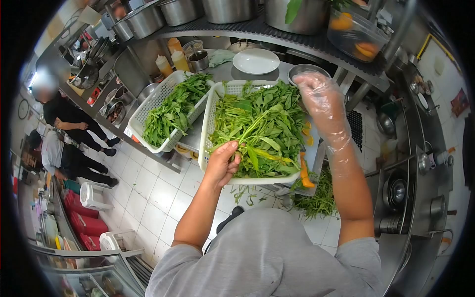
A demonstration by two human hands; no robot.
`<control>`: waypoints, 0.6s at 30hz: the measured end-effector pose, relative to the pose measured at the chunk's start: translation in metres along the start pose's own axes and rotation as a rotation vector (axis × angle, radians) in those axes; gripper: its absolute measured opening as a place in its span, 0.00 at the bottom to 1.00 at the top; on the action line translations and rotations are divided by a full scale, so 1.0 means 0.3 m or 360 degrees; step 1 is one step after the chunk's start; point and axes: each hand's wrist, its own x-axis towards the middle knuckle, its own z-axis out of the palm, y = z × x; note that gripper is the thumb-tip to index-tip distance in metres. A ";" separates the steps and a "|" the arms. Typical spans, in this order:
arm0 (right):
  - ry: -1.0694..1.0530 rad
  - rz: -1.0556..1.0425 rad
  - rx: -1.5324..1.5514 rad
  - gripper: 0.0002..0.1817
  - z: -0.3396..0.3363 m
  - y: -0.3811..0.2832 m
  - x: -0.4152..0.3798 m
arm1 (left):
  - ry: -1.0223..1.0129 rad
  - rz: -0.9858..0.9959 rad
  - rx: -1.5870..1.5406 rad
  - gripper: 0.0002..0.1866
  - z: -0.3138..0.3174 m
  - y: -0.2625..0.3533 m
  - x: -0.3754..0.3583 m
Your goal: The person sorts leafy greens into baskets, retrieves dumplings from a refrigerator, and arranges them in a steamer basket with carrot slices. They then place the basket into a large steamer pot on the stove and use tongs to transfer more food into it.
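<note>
My bare left hand (223, 163) pinches a leafy green sprig (252, 136) by its stem, over the near left part of a white basket (205, 129) full of greens (277, 109). My right hand (319, 94), in a clear plastic glove, is raised beside the basket's right edge with its fingers bent together; whether they hold anything is too small to tell. A second white basket (140, 110) with more leaves (170, 110) stands to the left. An orange-handled tool (305, 171) lies at the full basket's near right corner.
Behind the baskets are a white oval plate (256, 61), a metal bowl (308, 69) and squeeze bottles (179, 60). Pots (230, 11) line the overhead shelf (277, 32). Loose greens (319, 198) lie low at the right. Two people (74, 119) stand at the left.
</note>
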 end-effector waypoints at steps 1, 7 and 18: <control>0.0001 0.0001 -0.0001 0.07 -0.010 0.009 -0.003 | 0.0007 -0.0034 -0.0045 0.09 -0.001 -0.003 0.001; -0.0049 0.0007 0.0040 0.07 -0.051 0.016 -0.039 | -0.0090 -0.0153 -0.0235 0.10 0.005 -0.024 0.023; -0.0093 -0.0080 -0.0122 0.06 -0.128 0.000 -0.084 | -0.0211 -0.0403 -0.0364 0.06 0.062 -0.048 0.033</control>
